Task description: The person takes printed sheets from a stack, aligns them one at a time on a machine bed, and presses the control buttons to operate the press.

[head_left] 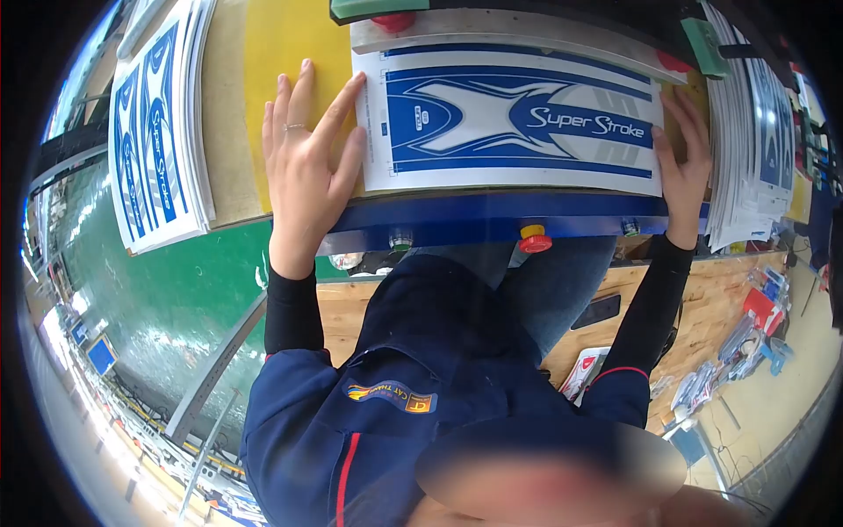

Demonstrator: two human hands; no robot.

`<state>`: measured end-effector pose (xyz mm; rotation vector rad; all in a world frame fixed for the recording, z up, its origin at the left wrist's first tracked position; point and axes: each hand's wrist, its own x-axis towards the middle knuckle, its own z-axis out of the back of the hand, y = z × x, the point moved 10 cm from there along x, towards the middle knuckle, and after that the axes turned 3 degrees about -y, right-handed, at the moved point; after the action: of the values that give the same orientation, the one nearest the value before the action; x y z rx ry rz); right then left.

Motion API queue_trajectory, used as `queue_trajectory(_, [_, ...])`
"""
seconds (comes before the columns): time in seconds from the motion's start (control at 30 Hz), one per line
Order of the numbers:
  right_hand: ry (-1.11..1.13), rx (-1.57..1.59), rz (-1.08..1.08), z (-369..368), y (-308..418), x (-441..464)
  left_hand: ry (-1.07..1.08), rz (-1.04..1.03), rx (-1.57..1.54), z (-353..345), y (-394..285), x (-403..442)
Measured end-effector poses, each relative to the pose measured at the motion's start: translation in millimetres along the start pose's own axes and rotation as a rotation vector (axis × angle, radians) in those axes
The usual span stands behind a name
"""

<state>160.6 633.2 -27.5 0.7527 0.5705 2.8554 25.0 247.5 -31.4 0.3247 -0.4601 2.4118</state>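
A printed sheet (474, 114) with a blue and white "Super Stroke" design lies flat on the machine's bed, its far edge beside a metal bar (518, 39). At its left edge rests my left hand (307, 154), palm down with fingers spread, index fingertip and thumb close to the paper's border. Along the opposite edge is my right hand (685, 158), fingers stretched out and thumb touching the sheet's side. Neither hand is closed around the paper. A yellow surface (281, 44) shows under and beside my left fingers.
Stacked printed sheets (162, 132) stand to the left, and another stack (746, 149) to the right. The blue front rail (465, 215) carries a red push button (535, 241) and smaller buttons. A phone (597, 311) lies on the wooden surface below.
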Motion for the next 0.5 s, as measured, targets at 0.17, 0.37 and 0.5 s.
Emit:
queue_trajectory(0.17, [0.003,0.003,-0.003,-0.9,-1.4,-0.6,0.0,0.026,-0.018,-4.1,7.2,-2.4])
queue_trajectory(0.37, [0.002,-0.009,-0.013,-1.4,-1.9,-0.3,-0.011,0.01,-0.023,-2.2,5.3,-1.3])
queue_trajectory(0.5, [0.003,-0.001,-0.026,-1.4,-3.1,-0.7,-0.015,0.005,-0.02,-1.6,4.1,-1.1])
